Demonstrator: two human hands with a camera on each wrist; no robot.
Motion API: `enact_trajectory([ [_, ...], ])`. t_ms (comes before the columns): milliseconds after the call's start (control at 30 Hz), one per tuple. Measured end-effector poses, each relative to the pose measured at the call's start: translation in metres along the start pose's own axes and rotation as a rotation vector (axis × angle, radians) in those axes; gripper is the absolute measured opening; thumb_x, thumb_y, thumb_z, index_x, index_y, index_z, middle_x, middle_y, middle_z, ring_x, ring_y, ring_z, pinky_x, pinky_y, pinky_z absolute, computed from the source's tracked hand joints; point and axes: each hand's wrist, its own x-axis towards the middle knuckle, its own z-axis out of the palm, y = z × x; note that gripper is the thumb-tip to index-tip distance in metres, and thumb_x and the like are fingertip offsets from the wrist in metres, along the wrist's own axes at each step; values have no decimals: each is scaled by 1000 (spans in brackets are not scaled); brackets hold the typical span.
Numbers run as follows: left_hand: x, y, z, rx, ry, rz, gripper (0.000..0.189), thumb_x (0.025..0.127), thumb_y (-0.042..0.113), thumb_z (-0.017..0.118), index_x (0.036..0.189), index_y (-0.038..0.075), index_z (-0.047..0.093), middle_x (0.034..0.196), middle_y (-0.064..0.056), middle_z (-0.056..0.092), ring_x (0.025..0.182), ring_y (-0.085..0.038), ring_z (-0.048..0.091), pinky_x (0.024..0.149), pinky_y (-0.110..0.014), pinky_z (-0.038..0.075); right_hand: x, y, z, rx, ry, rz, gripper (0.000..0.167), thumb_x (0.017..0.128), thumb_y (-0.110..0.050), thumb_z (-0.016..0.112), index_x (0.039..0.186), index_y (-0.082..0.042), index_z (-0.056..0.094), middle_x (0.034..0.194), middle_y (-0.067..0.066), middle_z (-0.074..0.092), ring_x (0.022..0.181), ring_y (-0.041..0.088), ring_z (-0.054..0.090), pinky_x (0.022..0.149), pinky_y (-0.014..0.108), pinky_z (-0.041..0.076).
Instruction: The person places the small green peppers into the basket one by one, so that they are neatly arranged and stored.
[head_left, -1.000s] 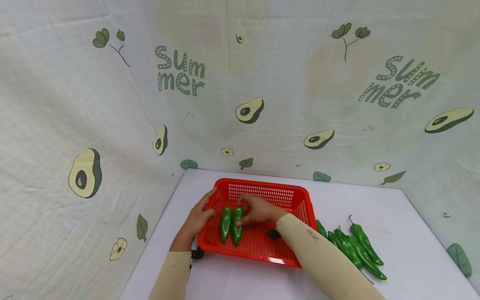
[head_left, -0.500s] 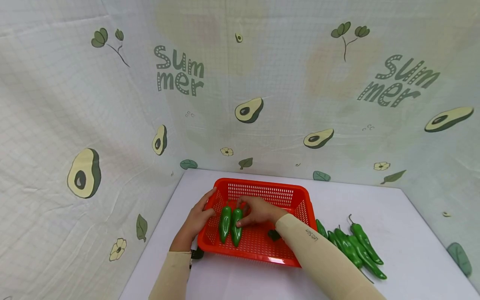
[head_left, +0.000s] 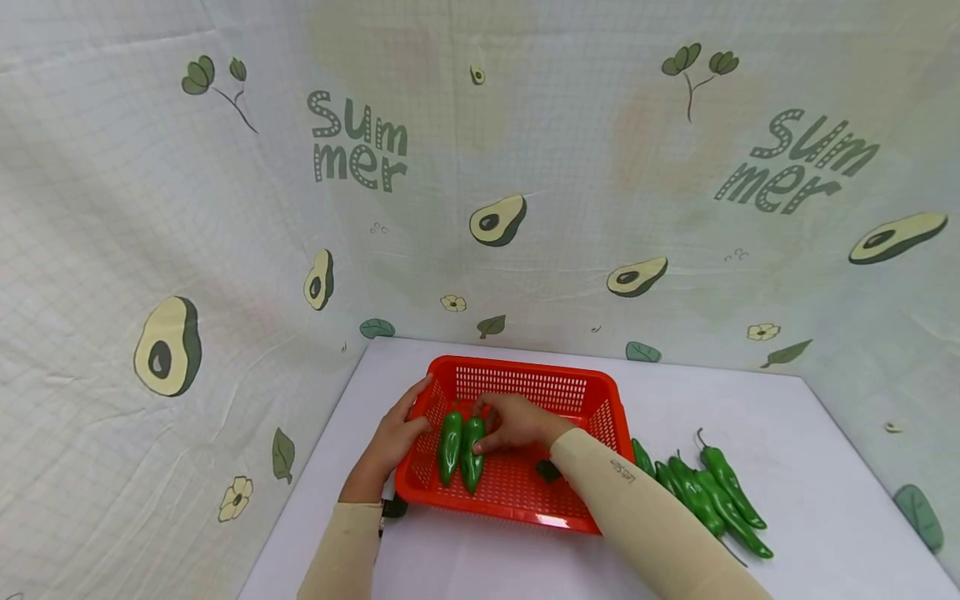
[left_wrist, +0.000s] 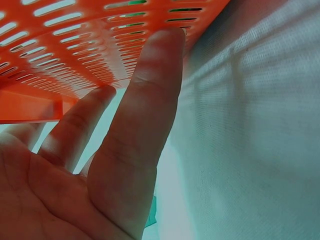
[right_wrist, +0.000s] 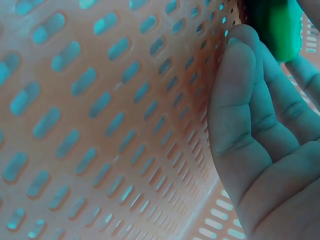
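My left hand (head_left: 395, 429) holds the left side of the red basket (head_left: 510, 521), thumb over the rim. In the left wrist view its fingers (left_wrist: 137, 120) extend along the slotted outer wall. Inside the basket, my right hand (head_left: 513, 421) pinches a green pepper (head_left: 472, 467) between thumb and fingers, near the stem end. A second green pepper (head_left: 450, 450) lies beside it on the left, roughly parallel. In the right wrist view, part of the held green pepper (right_wrist: 277, 30) shows beyond the curled fingers; the rest is out of frame.
Several green peppers (head_left: 712, 500) lie in a loose pile on the white table (head_left: 810, 467), right of the basket and partly behind the right forearm. A printed cloth (head_left: 562, 250) hangs behind the table and along both sides. Dark wrist devices (head_left: 548, 471) show at both wrists.
The pepper in my right hand has shifted very slightly left and toward me. My left hand, the basket and the other peppers stay in place.
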Motion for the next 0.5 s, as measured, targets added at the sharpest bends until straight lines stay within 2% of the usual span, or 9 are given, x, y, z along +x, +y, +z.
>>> enact_trajectory([
  [300,0,-1,0,-15,0,-4,80,89,8,55,158,46,45,149,-12,57,107,-33,67,79,-45,63,0,1,0,-5,1,14,53,80,-42,92,122,-25,65,91,-8,71,85,11,67,74,31,58],
  [500,-2,1,1,-14,-1,-8,79,89,8,54,159,45,44,148,-12,57,108,-34,67,79,-44,63,-1,-1,0,8,-7,21,54,80,-41,92,123,-22,65,91,-6,71,84,13,67,75,32,58],
])
